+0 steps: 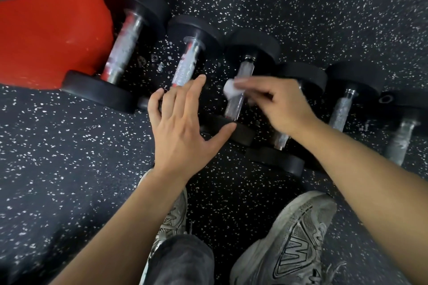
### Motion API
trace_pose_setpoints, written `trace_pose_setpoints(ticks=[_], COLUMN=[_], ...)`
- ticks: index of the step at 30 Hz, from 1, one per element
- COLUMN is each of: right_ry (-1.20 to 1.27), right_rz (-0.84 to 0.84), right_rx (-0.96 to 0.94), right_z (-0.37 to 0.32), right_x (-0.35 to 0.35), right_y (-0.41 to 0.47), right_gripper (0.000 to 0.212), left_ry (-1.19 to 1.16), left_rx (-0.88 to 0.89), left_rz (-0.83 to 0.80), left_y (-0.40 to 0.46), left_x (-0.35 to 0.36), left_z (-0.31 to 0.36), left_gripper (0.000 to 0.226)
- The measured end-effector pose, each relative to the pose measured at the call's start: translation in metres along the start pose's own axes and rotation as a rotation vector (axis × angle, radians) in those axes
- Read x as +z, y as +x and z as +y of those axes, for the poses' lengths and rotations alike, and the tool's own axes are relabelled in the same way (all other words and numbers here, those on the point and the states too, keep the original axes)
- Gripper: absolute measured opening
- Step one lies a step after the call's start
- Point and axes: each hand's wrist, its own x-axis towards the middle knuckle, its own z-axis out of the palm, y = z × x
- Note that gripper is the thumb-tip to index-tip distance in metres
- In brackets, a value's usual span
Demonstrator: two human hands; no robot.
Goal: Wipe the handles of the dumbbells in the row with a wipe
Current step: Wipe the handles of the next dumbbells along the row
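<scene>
Several black dumbbells with chrome handles lie in a row on the speckled floor. My right hand (275, 102) presses a white wipe (231, 90) against the handle of the third dumbbell (238, 97) from the left. My left hand (183, 122) lies flat with fingers spread over the near head of the second dumbbell (185, 65), covering its lower handle end. The largest dumbbell (122, 51) is at the far left. Further dumbbells (341, 111) continue to the right, partly hidden by my right arm.
A red padded object (51, 23) with a rope over it stands at the upper left, against the largest dumbbell. My two grey sneakers (291, 245) are at the bottom. Black speckled rubber floor (58, 157) spreads all around.
</scene>
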Motion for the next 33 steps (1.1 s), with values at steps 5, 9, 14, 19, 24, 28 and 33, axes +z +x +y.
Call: trace_pose_setpoints(ticks=[5, 9, 14, 19, 24, 28, 33], right_ry=[0.034, -0.029, -0.041, -0.058, -0.127, -0.071, -0.085], right_rz=[0.164, 0.007, -0.217, 0.147, 0.054, -0.236, 0.044], right_rx=[0.004, -0.055, -0.095, -0.083, -0.059, -0.111, -0.057], right_z=[0.013, 0.011, 0.0, 0.0, 0.0, -0.005, -0.004], right_x=[0.002, 0.007, 0.003, 0.001, 0.012, 0.015, -0.001], right_y=[0.016, -0.004, -0.008, 0.02, 0.008, -0.015, 0.004], right_gripper=[0.026, 0.036, 0.039, 0.026, 0.036, 0.043, 0.032], left_ry=[-0.003, -0.001, -0.006, -0.006, -0.014, -0.012, -0.004], left_rx=[-0.002, -0.008, -0.007, -0.006, -0.004, -0.001, -0.003], left_rz=[-0.003, -0.015, -0.016, -0.012, -0.003, 0.005, 0.001], left_y=[0.0, 0.0, 0.0, 0.001, 0.0, 0.0, 0.0], left_x=[0.0, -0.001, 0.0, 0.0, 0.0, 0.001, 0.001], left_z=[0.001, 0.001, 0.001, 0.001, 0.001, 0.0, 0.0], left_gripper=[0.094, 0.094, 0.093, 0.094, 0.093, 0.094, 0.093])
